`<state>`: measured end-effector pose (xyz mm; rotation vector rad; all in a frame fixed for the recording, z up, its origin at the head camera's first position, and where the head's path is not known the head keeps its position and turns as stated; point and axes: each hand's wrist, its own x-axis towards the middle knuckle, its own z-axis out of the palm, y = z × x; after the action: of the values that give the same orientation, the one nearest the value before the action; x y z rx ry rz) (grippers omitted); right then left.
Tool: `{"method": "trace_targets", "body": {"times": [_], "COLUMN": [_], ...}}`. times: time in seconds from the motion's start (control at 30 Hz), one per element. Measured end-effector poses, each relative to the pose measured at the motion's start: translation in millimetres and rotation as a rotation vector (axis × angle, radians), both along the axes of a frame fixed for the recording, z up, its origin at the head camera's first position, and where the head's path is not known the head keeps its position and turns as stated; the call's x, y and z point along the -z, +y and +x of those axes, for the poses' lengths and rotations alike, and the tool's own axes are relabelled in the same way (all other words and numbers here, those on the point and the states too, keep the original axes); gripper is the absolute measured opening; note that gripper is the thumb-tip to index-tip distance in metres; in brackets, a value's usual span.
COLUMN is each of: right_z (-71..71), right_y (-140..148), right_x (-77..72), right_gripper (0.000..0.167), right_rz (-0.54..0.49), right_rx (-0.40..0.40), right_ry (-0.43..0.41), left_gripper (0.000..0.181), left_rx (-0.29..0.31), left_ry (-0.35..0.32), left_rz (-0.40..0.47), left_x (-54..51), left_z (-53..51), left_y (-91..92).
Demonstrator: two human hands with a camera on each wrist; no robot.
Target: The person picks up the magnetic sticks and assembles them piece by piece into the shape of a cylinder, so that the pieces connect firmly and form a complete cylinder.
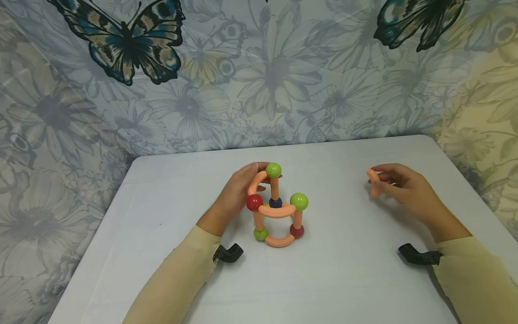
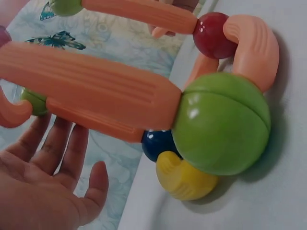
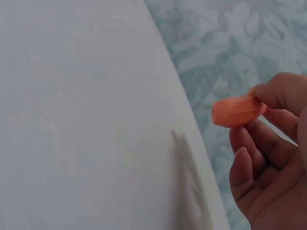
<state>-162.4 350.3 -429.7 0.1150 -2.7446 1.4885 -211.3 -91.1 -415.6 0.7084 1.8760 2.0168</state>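
Observation:
A toy frame of orange rods and coloured balls (image 1: 277,210) stands upright on the white table. My left hand (image 1: 240,186) holds its upper part from the left and behind, fingers reaching behind the upright rod under the top green ball (image 1: 273,170). In the left wrist view, the fingers of the left hand (image 2: 53,177) meet an orange rod (image 2: 96,120); the thumb is hidden. A yellow piece (image 2: 184,177) sits low beside a blue ball (image 2: 158,143). Off to the right, my right hand (image 1: 404,189) pinches a short curved orange rod (image 3: 235,111) between thumb and fingers, above the table.
The white table (image 1: 344,270) ends at a back edge against a flowered cloth (image 1: 279,99) with printed butterflies. Black wrist cameras (image 1: 228,253) sit at both sleeves. The right wrist view shows the table's side edge close to the right hand.

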Motion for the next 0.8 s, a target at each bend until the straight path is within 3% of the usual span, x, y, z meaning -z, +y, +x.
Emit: {"method": "trace_targets", "body": {"times": [0.27, 0.5, 0.63, 0.8], "right_z": [7.8, 9.2, 5.6, -2.9], "right_y": [-46.8, -84.2, -100.0, -117.0], "right_x": [-12.2, -23.7, -30.1, -35.8], "right_gripper": [0.035, 0.032, 0.029, 0.030], "right_rz": [-0.290, -0.367, -0.426, -0.510], "right_rx": [-0.158, -0.315, -0.333, -0.309], "right_ry": [0.007, 0.007, -0.020, -0.069], "left_gripper": [0.043, 0.034, 0.033, 0.033], "left_rx": [-0.113, -0.180, -0.187, -0.128], "left_ry": [-0.049, -0.080, -0.092, -0.115], "left_rz": [-0.049, -0.108, -0.131, -0.154], "left_x": [-8.4, -17.8, -20.6, -21.2], "left_z": [-3.4, -6.2, -7.4, -8.9], "left_y": [4.8, 5.0, 5.0, 7.5]}}
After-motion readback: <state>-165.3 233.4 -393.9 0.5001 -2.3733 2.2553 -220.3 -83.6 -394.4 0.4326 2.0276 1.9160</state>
